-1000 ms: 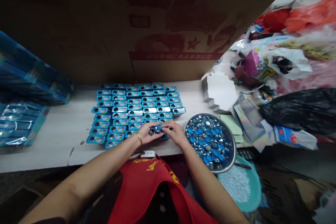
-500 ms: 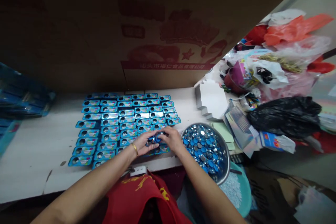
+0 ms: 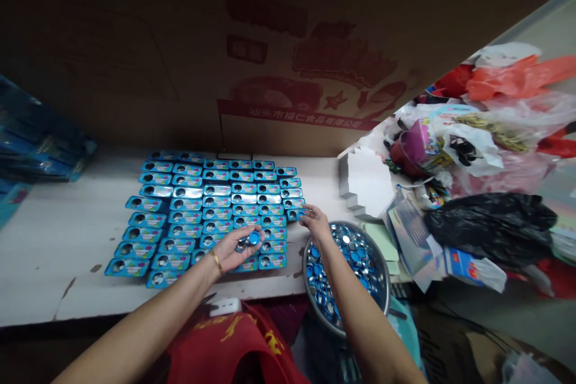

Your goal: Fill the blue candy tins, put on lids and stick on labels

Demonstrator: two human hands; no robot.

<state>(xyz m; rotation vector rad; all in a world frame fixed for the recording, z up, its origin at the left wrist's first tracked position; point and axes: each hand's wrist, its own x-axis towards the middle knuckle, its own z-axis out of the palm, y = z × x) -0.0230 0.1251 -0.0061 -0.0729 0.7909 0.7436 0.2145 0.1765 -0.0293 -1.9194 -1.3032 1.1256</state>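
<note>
Across mid-frame, table (image 3: 76,234): carries your blue boxes (image 3: 216,214) in rows, likely for easy reach.
Bowl (image 3: 382,281), lower right: set at your right, probably for handiness.
Right hand (image 3: 317,225), centre-right: at the boxes' right edge; I can't tell whether pinching.
Left hand (image 3: 234,253), lower centre: curled round blue caps (image 3: 254,238), presumably so none spill.

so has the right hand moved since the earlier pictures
Yes: judged against the boxes, the right hand went rightward, from beside the left hand to the rightmost column's near end.
</note>
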